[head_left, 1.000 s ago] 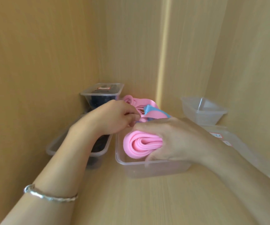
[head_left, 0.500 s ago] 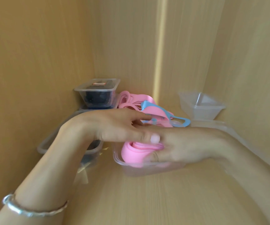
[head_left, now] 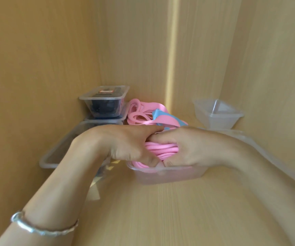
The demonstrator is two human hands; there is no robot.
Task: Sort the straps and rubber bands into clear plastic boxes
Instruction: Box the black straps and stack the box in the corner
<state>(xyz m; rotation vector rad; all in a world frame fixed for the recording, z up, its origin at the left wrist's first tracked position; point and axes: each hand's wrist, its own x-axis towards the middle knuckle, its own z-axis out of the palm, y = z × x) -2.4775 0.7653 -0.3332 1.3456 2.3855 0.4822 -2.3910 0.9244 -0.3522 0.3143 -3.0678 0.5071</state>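
A folded bundle of pink rubber bands (head_left: 161, 149) sits in a clear plastic box (head_left: 168, 174) at the centre of the wooden shelf. My left hand (head_left: 125, 141) grips the bundle from the left, fingers curled round it. My right hand (head_left: 193, 148) grips it from the right, thumb at the box's front rim. Behind the hands lies a loose heap of pink bands (head_left: 139, 114) with a blue band (head_left: 168, 118) among them.
At the back left, a clear box with dark straps (head_left: 106, 102) is stacked on another; a larger clear box (head_left: 63, 148) lies in front, partly behind my left arm. An empty clear box (head_left: 216, 113) stands back right, with a clear lid (head_left: 267, 157) along the right wall.
My left hand came down from the loose bands onto the pink bundle. Both hands now squeeze it lower into the box. The view shifted slightly.
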